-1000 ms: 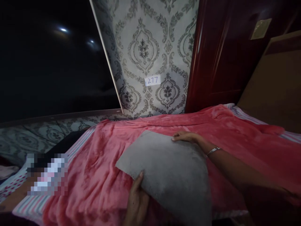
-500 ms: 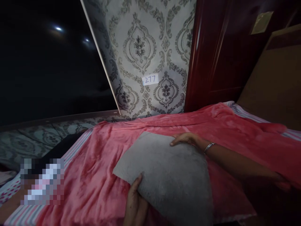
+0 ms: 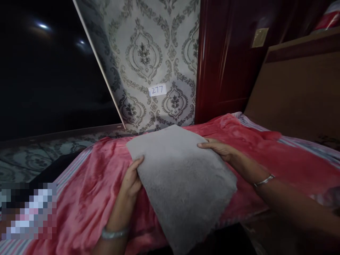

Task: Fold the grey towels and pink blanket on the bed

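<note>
The grey sheet (image 3: 183, 184) is held over the pink blanket (image 3: 92, 184), its lowest corner overhanging the blanket's near edge. The left hand (image 3: 132, 179) pinches its left edge and the right hand (image 3: 223, 149) its right edge, thumbs on top. If either pinch loosens, the lower part could probably sag or snag on the blanket's folds. Blanket spreads widest towards its right edge, near a brown board (image 3: 297, 88); the patterned wall (image 3: 143, 81) limits reach beyond its far edge.
</note>
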Demonstrator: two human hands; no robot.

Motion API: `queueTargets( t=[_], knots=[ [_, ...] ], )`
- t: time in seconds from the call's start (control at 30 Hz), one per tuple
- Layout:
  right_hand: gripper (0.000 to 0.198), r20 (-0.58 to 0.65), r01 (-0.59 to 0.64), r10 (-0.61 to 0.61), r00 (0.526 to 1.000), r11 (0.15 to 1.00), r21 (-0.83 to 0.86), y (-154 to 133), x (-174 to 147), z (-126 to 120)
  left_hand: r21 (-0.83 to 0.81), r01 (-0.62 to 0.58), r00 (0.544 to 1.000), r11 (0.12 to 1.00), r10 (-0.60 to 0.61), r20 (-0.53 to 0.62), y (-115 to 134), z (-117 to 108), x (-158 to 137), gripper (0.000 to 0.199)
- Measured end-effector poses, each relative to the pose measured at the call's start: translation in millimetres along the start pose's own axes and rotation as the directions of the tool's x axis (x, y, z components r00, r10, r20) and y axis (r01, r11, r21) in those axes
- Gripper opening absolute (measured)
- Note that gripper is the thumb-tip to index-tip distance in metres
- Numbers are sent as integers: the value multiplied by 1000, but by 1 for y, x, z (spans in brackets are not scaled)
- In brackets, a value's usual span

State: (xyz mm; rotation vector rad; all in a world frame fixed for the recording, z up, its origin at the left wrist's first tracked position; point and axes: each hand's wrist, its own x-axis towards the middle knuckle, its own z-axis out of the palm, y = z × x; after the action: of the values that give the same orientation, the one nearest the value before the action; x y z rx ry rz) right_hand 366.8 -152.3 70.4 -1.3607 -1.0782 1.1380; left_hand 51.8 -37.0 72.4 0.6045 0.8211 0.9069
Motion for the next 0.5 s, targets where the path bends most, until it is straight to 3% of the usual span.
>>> queueTargets(
  t=[0.07,0.17,0.27,0.4,0.5],
  knots=[
    [66,-87,-101,109,990,991,89,28,-9,-2,54,48,998,997,-50,29,-10,-5,18,26],
    [60,-78,-273,294,953,940,205,76,-15,-3,120,122,992,985,-126,25,-36,-22,33,28],
    [48,-32,-260,281,959,920,294,101,-13,-4,163,5,994,987,-23,109,-57,-36,29,41],
    [48,74,-214,202,977,899,382,99,-7,-3,166,-177,972,970,146,184,-68,-37,14,71],
    [54,39,-208,210,977,891,403,99,-5,-2,159,-255,956,954,225,186,-71,-33,9,82]
  ],
)
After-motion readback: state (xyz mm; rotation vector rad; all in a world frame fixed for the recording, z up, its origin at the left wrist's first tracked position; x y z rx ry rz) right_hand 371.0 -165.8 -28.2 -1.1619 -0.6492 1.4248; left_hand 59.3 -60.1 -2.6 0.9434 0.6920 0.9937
